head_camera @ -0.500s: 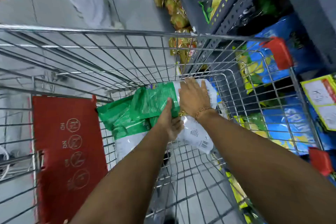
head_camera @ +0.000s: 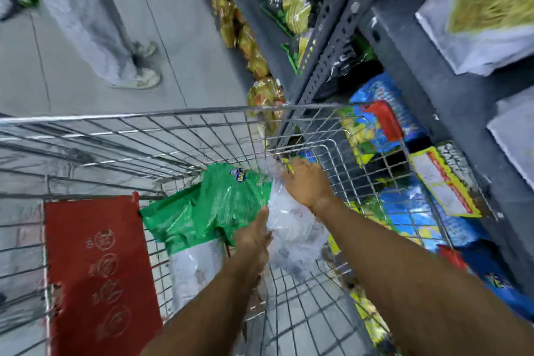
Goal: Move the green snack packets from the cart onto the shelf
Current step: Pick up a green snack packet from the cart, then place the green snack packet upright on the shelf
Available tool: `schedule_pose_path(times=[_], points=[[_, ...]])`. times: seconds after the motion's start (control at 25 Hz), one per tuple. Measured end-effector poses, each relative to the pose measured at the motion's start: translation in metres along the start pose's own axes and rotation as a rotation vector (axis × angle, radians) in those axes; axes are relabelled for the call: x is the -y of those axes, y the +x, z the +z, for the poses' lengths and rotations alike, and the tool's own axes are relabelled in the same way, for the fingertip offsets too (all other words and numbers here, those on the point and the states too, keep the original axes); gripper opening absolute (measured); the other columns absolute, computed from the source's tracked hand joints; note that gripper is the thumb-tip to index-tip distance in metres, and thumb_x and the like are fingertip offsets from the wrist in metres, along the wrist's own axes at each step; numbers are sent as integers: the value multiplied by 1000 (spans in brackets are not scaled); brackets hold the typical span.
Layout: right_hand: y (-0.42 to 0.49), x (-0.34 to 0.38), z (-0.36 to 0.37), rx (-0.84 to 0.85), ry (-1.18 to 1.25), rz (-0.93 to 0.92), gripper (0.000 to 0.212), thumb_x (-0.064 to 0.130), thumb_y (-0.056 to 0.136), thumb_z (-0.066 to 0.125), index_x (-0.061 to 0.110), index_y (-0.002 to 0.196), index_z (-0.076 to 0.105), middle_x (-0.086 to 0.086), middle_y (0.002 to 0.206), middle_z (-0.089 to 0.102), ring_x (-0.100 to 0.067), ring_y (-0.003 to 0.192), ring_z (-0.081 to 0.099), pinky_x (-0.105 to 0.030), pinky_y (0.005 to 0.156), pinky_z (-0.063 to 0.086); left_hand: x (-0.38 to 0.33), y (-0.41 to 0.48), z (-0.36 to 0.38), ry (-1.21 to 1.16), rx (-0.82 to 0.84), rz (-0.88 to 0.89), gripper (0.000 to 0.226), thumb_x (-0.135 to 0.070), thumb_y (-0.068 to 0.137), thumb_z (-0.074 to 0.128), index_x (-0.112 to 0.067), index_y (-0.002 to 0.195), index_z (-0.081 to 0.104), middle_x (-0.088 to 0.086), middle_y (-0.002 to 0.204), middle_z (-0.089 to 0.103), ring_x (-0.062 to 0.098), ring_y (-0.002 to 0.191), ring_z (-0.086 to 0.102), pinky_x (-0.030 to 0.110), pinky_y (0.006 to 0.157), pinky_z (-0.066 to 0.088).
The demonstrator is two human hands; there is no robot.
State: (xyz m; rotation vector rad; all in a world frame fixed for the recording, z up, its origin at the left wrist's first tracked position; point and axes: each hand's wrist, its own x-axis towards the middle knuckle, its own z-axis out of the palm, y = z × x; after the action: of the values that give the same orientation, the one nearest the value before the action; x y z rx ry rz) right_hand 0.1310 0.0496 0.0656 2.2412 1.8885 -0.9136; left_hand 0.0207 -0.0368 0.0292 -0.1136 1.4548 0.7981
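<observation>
Several green and white snack packets [head_camera: 219, 205] lie bunched in the far part of the wire cart [head_camera: 161, 115]. My left hand [head_camera: 254, 237] grips the near edge of the top green packet. My right hand [head_camera: 306, 185] rests on the packets' far white end, fingers curled over it beside the cart's right wall. The picture is blurred by motion. The grey metal shelf [head_camera: 410, 72] stands to the right of the cart.
A red child-seat flap [head_camera: 95, 269] fills the cart's near left. Blue and yellow packets [head_camera: 375, 124] crowd the lower shelf. Another person's legs and shoes [head_camera: 135, 78] stand on the grey floor beyond the cart.
The view has tilted up, showing more shelf and floor. Both hands stay on the packets, and the bundle looks slightly lifted and shifted.
</observation>
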Motion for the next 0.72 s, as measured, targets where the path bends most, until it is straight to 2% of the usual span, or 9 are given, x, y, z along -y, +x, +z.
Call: schedule_pose_path(times=[0.12, 0.16, 0.24, 0.32, 0.4, 0.48, 0.56, 0.64, 0.72], points=[[-37, 5, -16, 164, 284, 26, 53, 48, 89, 46, 15, 131, 47, -13, 136, 53, -31, 125, 49, -32, 97, 40, 5, -28, -22, 228, 107, 113, 27, -18, 72, 73, -11, 96, 61, -5, 78, 62, -9, 41, 58, 10, 37, 44], [-54, 5, -20, 183, 366, 23, 49, 47, 90, 45, 15, 127, 51, -15, 127, 58, -29, 116, 54, -29, 88, 41, 4, -41, -26, 283, 141, 178, 23, -11, 76, 70, -11, 97, 60, -4, 78, 66, -9, 43, 59, 11, 38, 45], [-95, 1, -26, 91, 490, 16, 31, 43, 92, 45, 16, 94, 60, -13, 83, 61, -24, 81, 56, -28, 66, 37, -4, -72, -32, 380, 260, 327, 15, 1, 80, 62, -6, 92, 62, -6, 73, 73, -2, 54, 65, 17, 51, 51], [-131, 0, -36, -99, 612, 57, 28, 42, 92, 46, 22, 73, 51, -4, 64, 50, -23, 71, 48, -30, 65, 37, -17, -98, -32, 425, 341, 504, 26, 6, 75, 65, 5, 101, 63, 1, 81, 73, 11, 73, 66, 27, 72, 53], [-174, -2, -52, -372, 759, 48, 23, 35, 92, 48, 16, 100, 58, -13, 85, 62, -26, 88, 55, -35, 84, 45, -26, -141, -24, 463, 424, 704, 39, 3, 70, 71, 2, 108, 61, -4, 80, 74, 7, 72, 67, 22, 73, 55], [-222, -7, -77, -675, 881, 2, 43, 33, 93, 47, 6, 126, 48, -9, 117, 59, -19, 115, 51, -21, 100, 34, -31, -190, -5, 469, 547, 880, 38, 3, 71, 71, -10, 105, 61, -6, 85, 71, -1, 69, 67, 15, 72, 56], [-259, -13, -97, -923, 961, 25, 52, 45, 88, 43, 5, 122, 47, -16, 125, 58, -26, 116, 53, -25, 90, 32, -33, -228, 20, 513, 649, 1022, 31, 0, 74, 69, -19, 97, 61, -5, 90, 68, -7, 69, 65, 10, 71, 53], [-296, -33, -120, -1156, 1083, 57, 40, 41, 92, 43, 6, 113, 45, -17, 113, 59, -25, 100, 55, -27, 80, 34, -25, -270, 56, 617, 791, 1109, 25, -6, 79, 66, -24, 95, 59, -5, 91, 67, -11, 72, 62, 9, 73, 50], [-322, -56, -143, -1347, 1131, 114, 39, 36, 94, 42, 8, 120, 41, -15, 114, 59, -25, 99, 56, -33, 85, 40, -9, -302, 93, 720, 951, 1112, 22, -12, 83, 62, -21, 103, 59, -2, 98, 67, 0, 87, 64, 15, 80, 50]])
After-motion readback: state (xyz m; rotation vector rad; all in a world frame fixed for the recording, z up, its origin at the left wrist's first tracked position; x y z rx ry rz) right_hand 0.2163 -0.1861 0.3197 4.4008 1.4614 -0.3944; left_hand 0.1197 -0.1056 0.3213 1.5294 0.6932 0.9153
